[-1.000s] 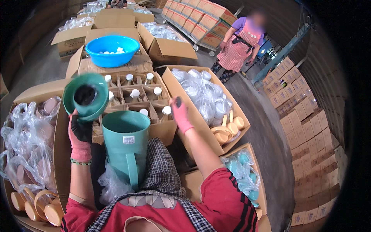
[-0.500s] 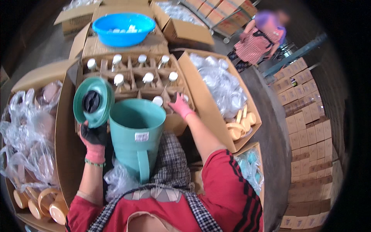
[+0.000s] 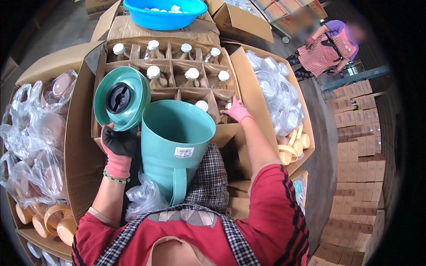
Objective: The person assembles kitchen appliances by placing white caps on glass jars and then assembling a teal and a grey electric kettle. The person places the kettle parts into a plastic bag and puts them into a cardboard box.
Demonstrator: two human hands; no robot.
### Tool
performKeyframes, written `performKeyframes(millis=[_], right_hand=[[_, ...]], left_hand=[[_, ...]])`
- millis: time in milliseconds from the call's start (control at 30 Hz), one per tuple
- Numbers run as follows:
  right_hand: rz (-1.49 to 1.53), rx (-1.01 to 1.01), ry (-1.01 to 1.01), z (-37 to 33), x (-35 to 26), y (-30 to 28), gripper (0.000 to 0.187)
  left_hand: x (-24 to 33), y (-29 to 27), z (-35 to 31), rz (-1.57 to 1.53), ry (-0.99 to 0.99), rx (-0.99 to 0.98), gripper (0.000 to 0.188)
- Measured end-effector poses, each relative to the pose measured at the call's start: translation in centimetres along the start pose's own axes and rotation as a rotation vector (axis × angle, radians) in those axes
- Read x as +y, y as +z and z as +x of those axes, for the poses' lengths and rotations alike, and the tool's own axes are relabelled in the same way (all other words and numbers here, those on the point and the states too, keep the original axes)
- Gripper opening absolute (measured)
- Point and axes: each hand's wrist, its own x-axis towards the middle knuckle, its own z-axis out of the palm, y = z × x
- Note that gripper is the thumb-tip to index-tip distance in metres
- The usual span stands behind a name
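Green plastic hogs most of the head view: a big jug [image 3: 166, 157] stands mouth up right in front of the person's body, handle toward their chest, with a crumpled clear bag [image 3: 144, 197] by its left side. Left of the jug's mouth, the left hand [image 3: 119, 144] (pink and black glove) is gripping a green lid [image 3: 136, 104] by its lower edge, black centre piece facing up at the head. Right of the jug, the right hand [image 3: 238, 111] is up at a white-capped bottle [image 3: 228, 106] in the near row of a divided carton [image 3: 224, 132]; honestly can't tell if the fingers are clenched on it or just touching. Progress-wise, I'd call it partway: lid's off and the jug's open, but the lid isn't on it, and that bottle sits down in its compartment. The other bottles [image 3: 192, 74] I can see, beyond the jug, are all capped and in their slots too; the jug and lid hide part of the carton. Farther beyond the jug is a blue basin [image 3: 164, 21] with little white pieces [image 3: 173, 9] in it, and well off to the jug's right there's a co-worker [image 3: 326, 53] in a checked apron.
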Motion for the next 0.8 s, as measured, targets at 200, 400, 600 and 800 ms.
performKeyframes(millis=[200,400,600,800], right_hand=[[0.043,-0.125,0.027,1.2,-0.8,-1.3,0.077],[0.2,-0.044,0.072,0.0,0.7,-1.1,0.071],[0.137,-0.126,0.031,2.0,-0.6,0.1,0.072],[0.101,-0.105,0.142,-0.2,-0.4,-0.6,0.06]], left_hand=[[0.3,0.2,-0.3,-0.022,-0.016,-0.048,0.036],[-0.7,-1.2,0.9,-0.051,-0.084,-0.094,0.035],[0.2,-2.8,1.0,0.105,0.051,-0.058,0.034],[-0.2,-2.5,0.9,0.031,0.009,-0.031,0.031]])
